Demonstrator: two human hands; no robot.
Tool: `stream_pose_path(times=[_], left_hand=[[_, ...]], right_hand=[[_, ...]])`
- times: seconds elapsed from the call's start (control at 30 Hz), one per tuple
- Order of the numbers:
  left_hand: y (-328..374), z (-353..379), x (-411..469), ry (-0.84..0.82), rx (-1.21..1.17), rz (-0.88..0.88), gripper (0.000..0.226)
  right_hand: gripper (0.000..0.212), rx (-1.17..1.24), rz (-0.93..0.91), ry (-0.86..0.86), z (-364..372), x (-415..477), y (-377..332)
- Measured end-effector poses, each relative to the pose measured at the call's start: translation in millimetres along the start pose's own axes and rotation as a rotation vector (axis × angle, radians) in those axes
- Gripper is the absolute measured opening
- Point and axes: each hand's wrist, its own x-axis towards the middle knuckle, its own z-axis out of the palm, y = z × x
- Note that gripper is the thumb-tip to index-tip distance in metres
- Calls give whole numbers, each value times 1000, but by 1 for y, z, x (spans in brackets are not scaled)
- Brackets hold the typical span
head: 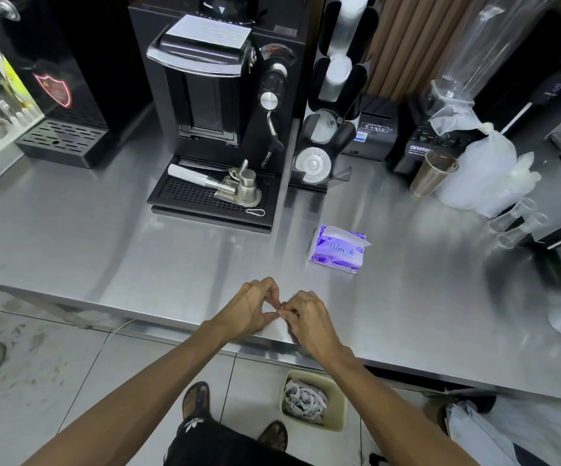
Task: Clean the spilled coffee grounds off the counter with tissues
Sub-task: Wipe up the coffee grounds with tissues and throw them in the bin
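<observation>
My left hand (252,306) and my right hand (309,317) meet fingertip to fingertip at the front edge of the steel counter (104,250). Between the fingertips shows a tiny pale bit (282,312), too small to name. A purple tissue pack (338,248) lies on the counter behind and to the right of my hands, a white tissue sticking out of its top. No coffee grounds are visible on the counter surface.
A black espresso machine (218,95) with a drip tray and metal portafilter (235,190) stands at the back. A lid holder, receipt printer, blender, metal cup (432,173) and plastic bags fill the back right. A waste bin (312,400) with used tissues sits on the floor below.
</observation>
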Motion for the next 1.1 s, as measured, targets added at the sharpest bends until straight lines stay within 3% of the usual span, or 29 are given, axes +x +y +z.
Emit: stream_pose_path(times=[0.33, 0.8, 0.9, 1.1], left_hand=[[5, 12, 2, 107, 80, -44, 17], [2, 11, -2, 90, 303, 183, 21], [0, 6, 0, 85, 418, 317, 14], [0, 0, 5, 66, 527, 366, 14]], right_hand=[[20, -56, 13, -5, 0, -8, 5], [18, -58, 57, 16, -7, 1, 1], [20, -94, 77, 18, -3, 0, -2], [25, -146, 214, 94, 9, 6, -7]])
